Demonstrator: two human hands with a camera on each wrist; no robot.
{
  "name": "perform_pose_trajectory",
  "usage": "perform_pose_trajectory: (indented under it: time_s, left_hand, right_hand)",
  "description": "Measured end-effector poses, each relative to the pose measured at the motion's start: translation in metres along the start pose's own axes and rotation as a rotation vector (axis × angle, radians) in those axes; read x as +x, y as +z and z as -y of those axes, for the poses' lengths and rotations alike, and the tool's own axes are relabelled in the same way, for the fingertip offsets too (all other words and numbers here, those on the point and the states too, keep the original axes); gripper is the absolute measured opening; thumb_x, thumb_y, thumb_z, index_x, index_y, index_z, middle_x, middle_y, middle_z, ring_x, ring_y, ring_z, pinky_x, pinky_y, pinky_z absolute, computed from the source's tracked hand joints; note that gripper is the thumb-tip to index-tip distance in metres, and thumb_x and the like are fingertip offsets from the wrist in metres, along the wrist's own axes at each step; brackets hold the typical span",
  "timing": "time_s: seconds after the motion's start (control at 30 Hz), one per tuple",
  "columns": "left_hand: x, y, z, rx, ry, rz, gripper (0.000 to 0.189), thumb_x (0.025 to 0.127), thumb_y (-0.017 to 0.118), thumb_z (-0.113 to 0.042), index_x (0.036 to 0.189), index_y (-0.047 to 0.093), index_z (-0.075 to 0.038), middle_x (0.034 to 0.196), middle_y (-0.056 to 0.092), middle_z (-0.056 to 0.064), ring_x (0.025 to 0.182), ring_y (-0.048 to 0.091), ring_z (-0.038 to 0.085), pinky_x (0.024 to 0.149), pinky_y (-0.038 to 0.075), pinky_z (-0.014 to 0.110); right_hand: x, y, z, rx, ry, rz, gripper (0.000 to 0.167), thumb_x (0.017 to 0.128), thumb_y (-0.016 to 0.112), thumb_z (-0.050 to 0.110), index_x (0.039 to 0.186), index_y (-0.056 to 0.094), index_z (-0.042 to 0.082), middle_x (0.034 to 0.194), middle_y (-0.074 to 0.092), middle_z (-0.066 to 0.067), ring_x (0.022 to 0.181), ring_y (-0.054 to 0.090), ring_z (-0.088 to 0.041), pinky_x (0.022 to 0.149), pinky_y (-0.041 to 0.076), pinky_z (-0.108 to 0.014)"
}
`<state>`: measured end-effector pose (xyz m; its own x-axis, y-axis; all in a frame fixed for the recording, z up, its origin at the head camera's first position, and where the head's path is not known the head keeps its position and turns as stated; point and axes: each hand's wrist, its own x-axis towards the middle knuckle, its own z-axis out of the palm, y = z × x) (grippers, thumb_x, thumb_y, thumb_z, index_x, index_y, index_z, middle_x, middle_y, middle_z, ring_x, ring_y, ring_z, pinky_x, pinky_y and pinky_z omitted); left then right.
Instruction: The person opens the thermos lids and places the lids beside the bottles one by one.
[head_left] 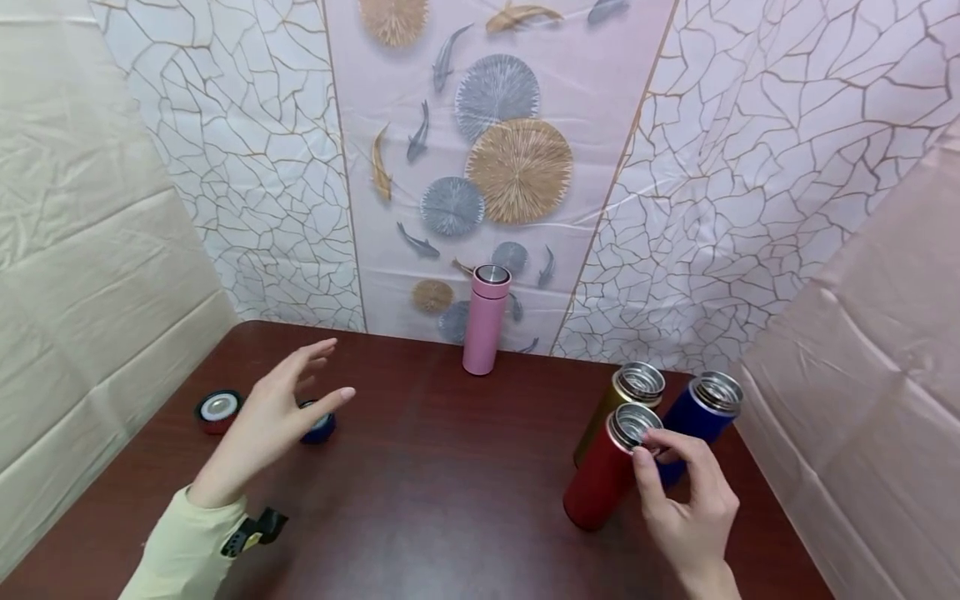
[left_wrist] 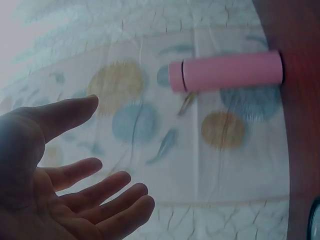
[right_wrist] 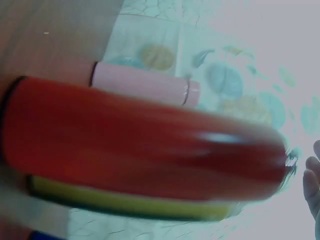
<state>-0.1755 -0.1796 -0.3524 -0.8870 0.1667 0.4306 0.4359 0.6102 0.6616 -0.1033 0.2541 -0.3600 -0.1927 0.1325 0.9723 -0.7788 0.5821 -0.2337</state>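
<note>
On the right side of the table stand three uncapped flasks with steel mouths: a red flask (head_left: 600, 483), a yellow flask (head_left: 600, 425) behind it and a blue flask (head_left: 693, 412). My right hand (head_left: 690, 504) is by the red flask's mouth, thumb and fingers bent. In the right wrist view its fingertips (right_wrist: 312, 185) appear just beyond the rim, with a small gap. My left hand (head_left: 273, 417) hovers over the left side, fingers spread and holding nothing. Below it a blue lid (head_left: 320, 427) is partly hidden; a red lid (head_left: 219, 410) lies to its left.
A pink flask (head_left: 486, 325) with its lid on stands at the table's back edge. Patterned cloth (head_left: 420, 142) hangs behind the brown table (head_left: 435, 492), and beige cloth (head_left: 877, 400) hangs along the right side.
</note>
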Motion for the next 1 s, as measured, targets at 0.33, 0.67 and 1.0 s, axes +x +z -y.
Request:
perform_pose_trajectory:
  time_s: [0.33, 0.67, 1.0]
  left_hand:
    - [0.001, 0.027, -0.017, -0.066, 0.022, 0.036, 0.068, 0.088, 0.08, -0.037, 0.146, 0.05, -0.019, 0.141, 0.056, 0.008, 0.123, 0.058, 0.028, 0.1, 0.049, 0.048]
    - [-0.001, 0.036, -0.018, -0.046, 0.013, 0.07, 0.069, 0.088, 0.079, -0.042, 0.147, 0.049, -0.023, 0.141, 0.056, 0.007, 0.121, 0.06, 0.029, 0.097, 0.05, 0.05]
    - [0.004, 0.043, -0.021, -0.075, 0.04, 0.1, 0.069, 0.088, 0.077, -0.045, 0.146, 0.049, -0.023, 0.141, 0.055, 0.002, 0.125, 0.057, 0.023, 0.1, 0.049, 0.047]
  right_hand:
    - [0.013, 0.042, 0.023, 0.026, -0.044, 0.074, 0.034, 0.095, 0.071, 0.023, 0.094, 0.069, -0.011, 0.088, 0.068, -0.02, 0.08, 0.06, -0.016, 0.076, 0.045, -0.016]
    - [0.006, 0.093, 0.016, 0.06, 0.087, 0.204, 0.03, 0.095, 0.071, 0.024, 0.108, 0.069, -0.004, 0.097, 0.07, -0.014, 0.077, 0.06, -0.02, 0.069, 0.048, -0.026]
    - [0.0, 0.139, -0.016, 0.028, 0.4, 0.291, 0.036, 0.091, 0.076, 0.014, 0.124, 0.064, 0.006, 0.108, 0.07, -0.009, 0.093, 0.065, -0.025, 0.074, 0.055, -0.037]
